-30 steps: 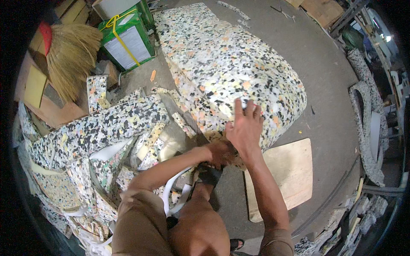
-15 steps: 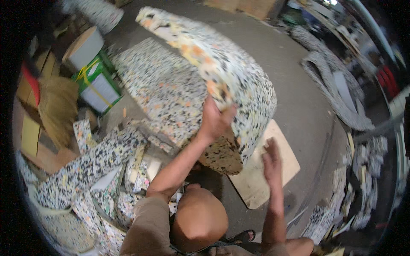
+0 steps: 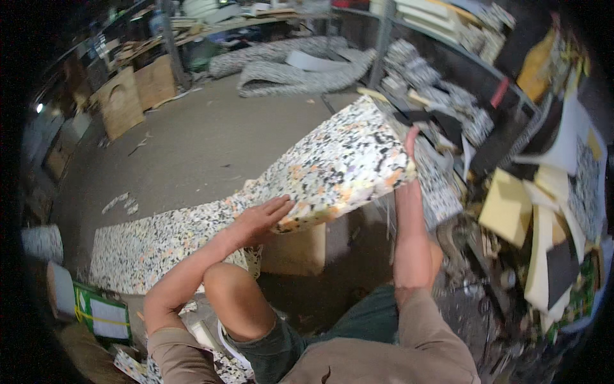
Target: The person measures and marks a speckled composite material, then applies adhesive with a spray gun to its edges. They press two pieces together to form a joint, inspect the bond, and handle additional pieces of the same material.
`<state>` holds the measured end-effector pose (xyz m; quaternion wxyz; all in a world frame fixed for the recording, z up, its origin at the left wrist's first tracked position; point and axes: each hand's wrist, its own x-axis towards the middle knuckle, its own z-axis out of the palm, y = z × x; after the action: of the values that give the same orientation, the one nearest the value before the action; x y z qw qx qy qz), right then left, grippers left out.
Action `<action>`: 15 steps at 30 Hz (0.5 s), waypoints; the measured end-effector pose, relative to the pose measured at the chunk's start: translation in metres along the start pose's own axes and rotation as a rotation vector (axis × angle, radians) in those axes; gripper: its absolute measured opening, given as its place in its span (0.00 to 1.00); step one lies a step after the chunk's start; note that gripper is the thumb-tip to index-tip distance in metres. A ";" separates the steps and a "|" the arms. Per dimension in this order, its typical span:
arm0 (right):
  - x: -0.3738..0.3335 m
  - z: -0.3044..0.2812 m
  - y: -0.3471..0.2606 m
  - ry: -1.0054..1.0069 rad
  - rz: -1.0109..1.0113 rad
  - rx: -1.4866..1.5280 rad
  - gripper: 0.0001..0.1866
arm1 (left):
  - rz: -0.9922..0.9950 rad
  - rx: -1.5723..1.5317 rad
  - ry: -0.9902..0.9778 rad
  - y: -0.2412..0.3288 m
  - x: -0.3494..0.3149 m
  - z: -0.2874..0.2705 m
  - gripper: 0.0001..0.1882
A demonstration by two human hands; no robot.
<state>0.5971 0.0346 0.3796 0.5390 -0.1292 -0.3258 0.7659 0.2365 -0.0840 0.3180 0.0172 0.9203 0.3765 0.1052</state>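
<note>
A thick foam sheet (image 3: 345,157), white with black and orange flecks, slants up to the right in front of me. My right hand (image 3: 411,153) grips its right end, thumb raised along the edge and fingers hidden behind it. My left hand (image 3: 262,216) rests flat on its near edge, fingers stretched out. More speckled foam (image 3: 160,240) lies on the floor to the left; I cannot tell whether it is the same piece. Beneath the raised part, a pale board (image 3: 297,251) shows near my knee.
Rolled grey foam (image 3: 307,70) lies at the back by a metal rack. Wooden panels (image 3: 121,105) lean at the back left. Yellow foam offcuts (image 3: 508,205) and scraps crowd the right. A green box with a yellow strap (image 3: 102,313) stands at lower left.
My view has swung to the right. The left hand has gone from gripping the curled foam to lying flat on it. My right hand, empty before, now holds the foam's end.
</note>
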 end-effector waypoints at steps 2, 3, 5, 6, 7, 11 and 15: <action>-0.035 -0.030 -0.009 0.216 -0.100 -0.306 0.45 | 0.009 -0.126 -0.205 -0.004 -0.004 0.004 0.47; -0.056 -0.044 -0.012 0.262 -0.157 -0.396 0.39 | 0.030 -0.165 -0.267 -0.007 -0.008 0.008 0.48; -0.066 -0.070 -0.038 0.225 0.133 -0.295 0.29 | 0.179 0.142 -0.275 -0.018 -0.024 0.018 0.48; -0.074 -0.086 -0.046 0.269 0.256 -0.314 0.25 | -0.070 0.028 -0.358 -0.024 -0.037 0.024 0.45; -0.073 -0.097 -0.044 0.222 0.263 -0.409 0.24 | -0.270 -0.091 -0.383 -0.034 -0.054 0.028 0.42; -0.101 -0.147 -0.008 0.340 0.567 -1.067 0.45 | -1.001 -0.128 0.105 -0.053 -0.143 0.076 0.33; -0.087 -0.180 0.014 0.581 0.344 -1.230 0.56 | -1.568 -0.859 0.511 -0.028 -0.236 0.155 0.30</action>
<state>0.7192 0.0172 0.2213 0.3043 -0.6600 -0.5177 0.4515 0.0851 -0.2212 0.1209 0.3390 0.2664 0.8120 0.3934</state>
